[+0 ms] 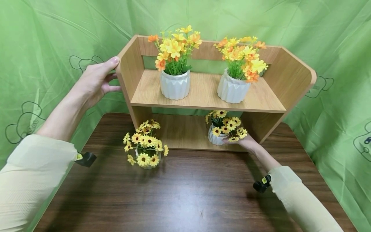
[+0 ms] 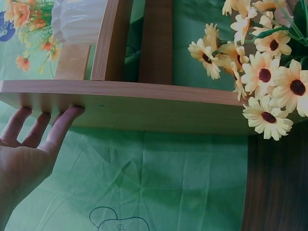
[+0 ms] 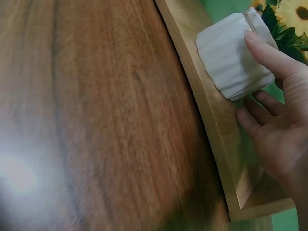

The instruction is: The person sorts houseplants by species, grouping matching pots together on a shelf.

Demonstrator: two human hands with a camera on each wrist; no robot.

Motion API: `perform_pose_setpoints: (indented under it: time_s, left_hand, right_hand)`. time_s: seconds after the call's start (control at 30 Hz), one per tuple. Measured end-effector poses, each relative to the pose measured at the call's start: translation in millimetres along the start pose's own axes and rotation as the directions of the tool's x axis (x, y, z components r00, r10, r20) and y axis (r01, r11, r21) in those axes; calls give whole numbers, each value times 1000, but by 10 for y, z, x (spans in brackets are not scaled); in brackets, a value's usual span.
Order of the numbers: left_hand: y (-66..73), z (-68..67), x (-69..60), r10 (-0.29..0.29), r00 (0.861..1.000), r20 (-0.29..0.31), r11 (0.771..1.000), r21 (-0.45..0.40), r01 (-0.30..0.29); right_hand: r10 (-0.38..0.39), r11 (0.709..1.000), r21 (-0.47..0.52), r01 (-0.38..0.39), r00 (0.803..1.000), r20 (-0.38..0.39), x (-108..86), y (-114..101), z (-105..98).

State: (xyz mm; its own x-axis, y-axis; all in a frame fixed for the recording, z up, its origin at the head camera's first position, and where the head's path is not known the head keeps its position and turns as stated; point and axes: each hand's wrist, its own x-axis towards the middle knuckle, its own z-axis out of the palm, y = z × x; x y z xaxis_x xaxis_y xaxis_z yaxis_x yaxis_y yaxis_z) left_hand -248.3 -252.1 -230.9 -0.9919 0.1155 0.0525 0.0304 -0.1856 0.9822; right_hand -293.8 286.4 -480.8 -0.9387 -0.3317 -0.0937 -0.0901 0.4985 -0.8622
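Right hand [image 3: 284,127] pinches a white fluted pot of yellow daisies [image 3: 233,60] from its right, near the lower front edge of the tan two-tier wooden shelf [image 1: 203,91]; farther left hand [image 1: 97,80], fingers extended, touches the left panel [image 2: 168,113].

The shelf [image 1: 203,91] is showing smooth, fairly matt wood grain. Beneath it, the table [image 1: 145,199] is gleaming in glossy dark wood. Behind the shelf, the drape [image 1: 237,19] is hanging in wrinkled cloth. Low inside it, a fluted pot [image 3: 233,57] is looking ceramic, smoothly glazed.
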Motion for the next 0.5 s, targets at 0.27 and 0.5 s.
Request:
perform_pose_setpoints:
  time_s: [0.27,0.5]
  left_hand:
    - [2,3,6,-2,1000,2,1000,6,2]
    - [1,-5,0,0,1000,5,1000,6,0]
  right_hand:
    - [-26,993,-118,15,996,-86,-151,69,6]
    - [37,996,-73,-48,989,-145,-334,100,16]
